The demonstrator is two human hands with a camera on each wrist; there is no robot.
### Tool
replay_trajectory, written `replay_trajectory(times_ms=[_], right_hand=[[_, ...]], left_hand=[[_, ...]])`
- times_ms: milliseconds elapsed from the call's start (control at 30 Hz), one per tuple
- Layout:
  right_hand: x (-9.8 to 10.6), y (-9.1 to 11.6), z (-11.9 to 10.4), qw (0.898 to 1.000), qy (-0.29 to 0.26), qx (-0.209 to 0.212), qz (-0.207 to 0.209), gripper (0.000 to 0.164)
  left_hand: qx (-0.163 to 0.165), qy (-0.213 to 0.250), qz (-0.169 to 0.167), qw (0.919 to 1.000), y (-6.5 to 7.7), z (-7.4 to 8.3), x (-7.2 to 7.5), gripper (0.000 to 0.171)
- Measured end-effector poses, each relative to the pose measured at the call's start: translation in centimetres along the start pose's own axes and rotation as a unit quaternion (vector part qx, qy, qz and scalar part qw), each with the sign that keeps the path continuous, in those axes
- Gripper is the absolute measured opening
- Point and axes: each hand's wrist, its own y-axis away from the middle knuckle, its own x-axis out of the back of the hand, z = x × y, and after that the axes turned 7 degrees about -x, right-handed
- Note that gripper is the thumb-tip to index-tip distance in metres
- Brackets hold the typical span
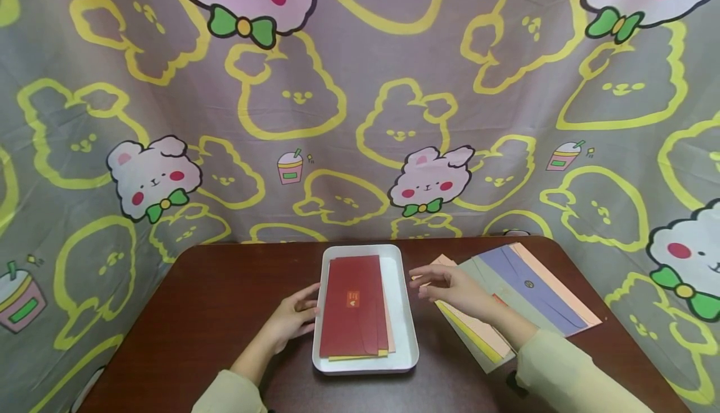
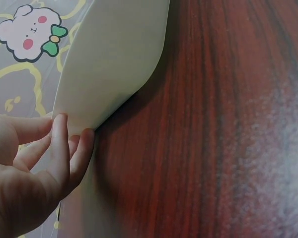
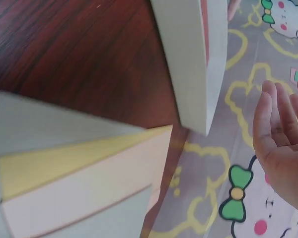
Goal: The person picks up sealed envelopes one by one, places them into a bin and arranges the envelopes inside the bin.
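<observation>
A white rectangular tray point(image 1: 402, 319) stands on the table with a small stack of envelopes in it. On top of that stack lies a dark red envelope point(image 1: 351, 322) with an orange-red label; yellow and pink edges show under it. My left hand point(image 1: 292, 318) touches the tray's left side, its fingertips against the outer wall point(image 2: 111, 54) near the rim. To the right of the tray, my right hand point(image 1: 458, 289) hovers, fingers loosely extended and holding nothing, over the near end of a fanned pile of envelopes. In that pile are purple point(image 1: 520, 275), grey-green, pink point(image 3: 84, 181) and yellow point(image 3: 64, 157) ones.
The dark brown wooden table point(image 1: 225, 294) has rounded far corners. A grey curtain point(image 1: 360, 107) with bunny drawings hangs right behind its far edge. A small black object point(image 1: 514, 383) shows under the right sleeve.
</observation>
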Motion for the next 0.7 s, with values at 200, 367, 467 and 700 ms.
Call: replay_trajectory(times_ms=[200,367,467,700], right_hand=[[1.2,1.7,0.9,0.998,0.033,0.021,0.042,0.036],[2.4,3.0,1.8,0.995,0.071,0.005,0.075,0.036],[3.2,3.6,2.1,0.993,0.088,-0.001,0.084,0.037],[4.6,4.6,2.7,0.986,0.131,-0.003,0.104,0.037]], left_hand=[[-0.001,-0.002,-0.001,1.0000,0.0,0.0,-0.1,0.056],[-0.001,-0.005,0.001,1.0000,0.2,0.0,-0.1,0.056],[0.000,-0.006,0.001,1.0000,0.2,0.1,-0.1,0.056],[-0.001,-0.007,0.001,1.0000,0.2,0.2,-0.1,0.056]])
